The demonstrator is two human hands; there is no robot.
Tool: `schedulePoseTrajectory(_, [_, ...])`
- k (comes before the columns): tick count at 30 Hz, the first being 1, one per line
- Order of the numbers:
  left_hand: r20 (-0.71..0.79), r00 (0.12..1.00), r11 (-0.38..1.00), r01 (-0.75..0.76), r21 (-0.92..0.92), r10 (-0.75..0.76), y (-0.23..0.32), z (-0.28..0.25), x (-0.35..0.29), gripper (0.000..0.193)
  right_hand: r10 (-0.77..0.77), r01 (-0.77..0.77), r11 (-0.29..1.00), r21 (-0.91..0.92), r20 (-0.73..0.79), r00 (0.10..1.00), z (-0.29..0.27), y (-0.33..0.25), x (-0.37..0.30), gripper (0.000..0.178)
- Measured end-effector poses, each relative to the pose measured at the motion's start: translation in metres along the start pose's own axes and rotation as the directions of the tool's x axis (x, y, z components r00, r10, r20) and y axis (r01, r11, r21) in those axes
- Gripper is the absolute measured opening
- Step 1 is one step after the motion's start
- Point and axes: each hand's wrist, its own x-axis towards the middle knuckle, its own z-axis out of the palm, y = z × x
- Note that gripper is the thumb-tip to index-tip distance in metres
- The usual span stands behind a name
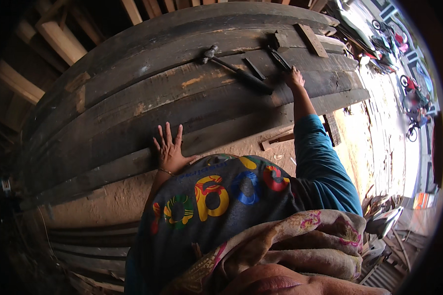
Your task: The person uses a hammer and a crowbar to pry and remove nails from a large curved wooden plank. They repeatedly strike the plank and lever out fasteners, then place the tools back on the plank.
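Two bare hands rest on a stack of long dark planks (133, 98) that bend across the view. The left hand (170, 147) lies flat near the stack's near edge, fingers spread wide, palm down on the wood and holding nothing; a thin bracelet (166, 171) circles its wrist. The right hand (294, 77) reaches far up the stack toward its far right end, its arm in a teal sleeve (322, 162). Its fingers close on the lower end of a dark flat metal bar (279, 59) that lies tilted on the planks. Just left of that bar lies a smaller dark strip (255, 69), and beside it a hammer (234, 69), head toward the far edge, handle pointing at the right hand. A short pale wood block (312, 40) sits at the stack's far right corner.
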Motion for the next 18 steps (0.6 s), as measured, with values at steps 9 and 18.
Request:
schedulePoseTrajectory(9, [0.007, 0.999, 0.995, 0.035, -0.095, -0.034, -0.004, -0.003, -0.006, 0.119, -0.124, 0.122, 0.974, -0.193, -0.001, 0.992, 0.033, -0.011, -0.012, 0.031])
schedulePoseTrajectory(18, [-0.096, 0.995, 0.974, -0.046, -0.222, 0.025, -0.011, -0.004, -0.009, 0.117, -0.111, -0.108, 0.631, 0.768, 0.228, 0.967, -0.015, -0.049, -0.119, 0.024])
